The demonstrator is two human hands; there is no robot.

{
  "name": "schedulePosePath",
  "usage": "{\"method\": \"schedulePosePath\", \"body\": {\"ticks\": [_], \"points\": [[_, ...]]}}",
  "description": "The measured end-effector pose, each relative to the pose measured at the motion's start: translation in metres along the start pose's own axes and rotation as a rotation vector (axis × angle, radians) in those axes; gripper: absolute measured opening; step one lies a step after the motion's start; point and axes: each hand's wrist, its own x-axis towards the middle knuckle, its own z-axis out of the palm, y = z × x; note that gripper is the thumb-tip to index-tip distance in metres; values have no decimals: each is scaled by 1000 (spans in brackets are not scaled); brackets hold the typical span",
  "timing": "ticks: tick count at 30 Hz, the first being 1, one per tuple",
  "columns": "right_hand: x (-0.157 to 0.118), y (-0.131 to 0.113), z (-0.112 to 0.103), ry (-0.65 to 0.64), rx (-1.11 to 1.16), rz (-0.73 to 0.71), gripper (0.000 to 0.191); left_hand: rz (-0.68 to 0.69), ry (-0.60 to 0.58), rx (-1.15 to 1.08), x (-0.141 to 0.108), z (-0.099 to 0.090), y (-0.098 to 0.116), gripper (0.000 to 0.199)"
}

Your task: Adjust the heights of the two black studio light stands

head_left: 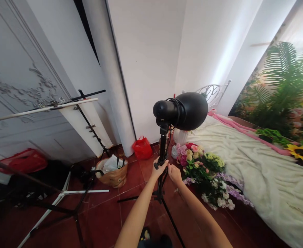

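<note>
Upright before me stands a black light stand (pixel 162 146) with its legs spread on the floor. A black studio lamp (pixel 190 111) is mounted at its top, its shade tipped toward the right, with a black cable (pixel 180 112) looped around its neck. My left hand (pixel 159 167) is wrapped around the pole just below a clamp collar. On the pole's right side, my right hand (pixel 174 173) is closed with curled fingers, close to the left one. What its fingertips hold, if anything, is hidden.
A bunch of artificial flowers (pixel 195 158) lies right of the stand, beside a bed with a cream blanket (pixel 226 141). Left are a woven basket (pixel 116 176), a red bag (pixel 142 148) and more stands with white legs (pixel 60 195). My feet are close to the stand's legs.
</note>
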Motion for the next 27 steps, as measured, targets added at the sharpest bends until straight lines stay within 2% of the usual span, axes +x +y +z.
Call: {"method": "schedulePosePath", "body": {"ticks": [4,9,12,15,17,20,22,24,26,27], "points": [[11,11,6,-56,-61,-16,48,-36,-11,2,1,4,-5,24],[17,13,11,-105,-53,153,54,-38,16,-14,4,11,-9,22],[18,11,4,-165,3,245,44,-37,41,-19,3,14,-10,23],[24,9,-7,-296,126,350,32,-48,60,-24,0,16,-9,23],[30,7,-14,-351,176,429,35,-66,99,-28,-6,18,-7,23],[34,3,-17,-381,228,525,52,-96,199,0,-24,19,-2,23],[22,0,-17,-386,305,578,61,-120,253,35,-44,19,1,25],[-7,-4,-18,-353,403,602,64,-145,284,25,-73,16,4,30],[-59,-8,-20,-300,495,619,62,-184,246,-27,-111,12,6,33],[-94,-10,-22,-279,530,636,61,-219,183,-57,-135,10,7,31]]}}
